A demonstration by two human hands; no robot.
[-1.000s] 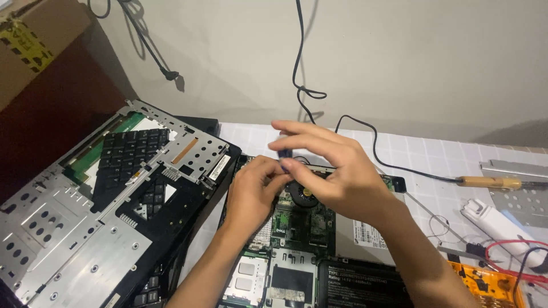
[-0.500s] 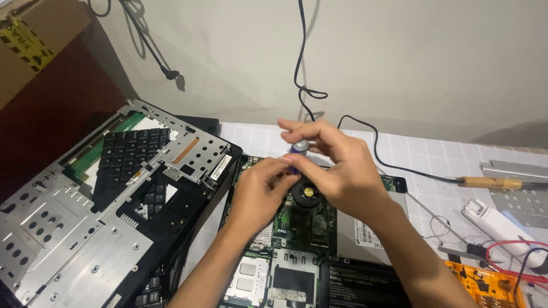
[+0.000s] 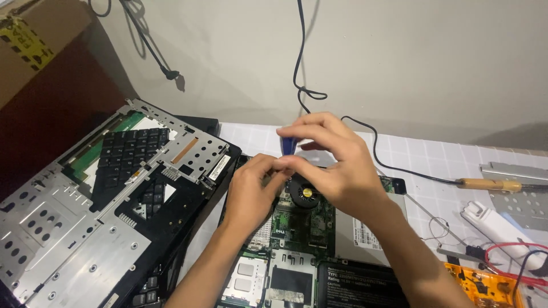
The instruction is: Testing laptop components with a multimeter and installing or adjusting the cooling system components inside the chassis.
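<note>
An opened laptop base with a green motherboard (image 3: 299,223) and a round black fan (image 3: 303,192) lies on the white table. My right hand (image 3: 337,165) hovers over the fan, its fingertips pinching the top of a small blue screwdriver (image 3: 288,144) held upright. My left hand (image 3: 251,188) is curled beside it, with fingertips closed at the screwdriver's lower end and touching my right thumb. The screwdriver's tip and the spot it touches are hidden behind my fingers.
The laptop's removed top cover (image 3: 85,222), underside up with its keyboard, leans at the left. A cardboard box (image 3: 34,40) sits top left. A wooden-handled tool (image 3: 491,184), metal plate (image 3: 522,199), white device (image 3: 496,227), red wires (image 3: 514,251) and orange part (image 3: 479,285) lie right. A black cable (image 3: 299,85) hangs down the wall.
My right hand's fingers have shifted around the screwdriver top: its silvery cap showed half a second ago, and now the blue handle shows. Both hands stay over the fan.
</note>
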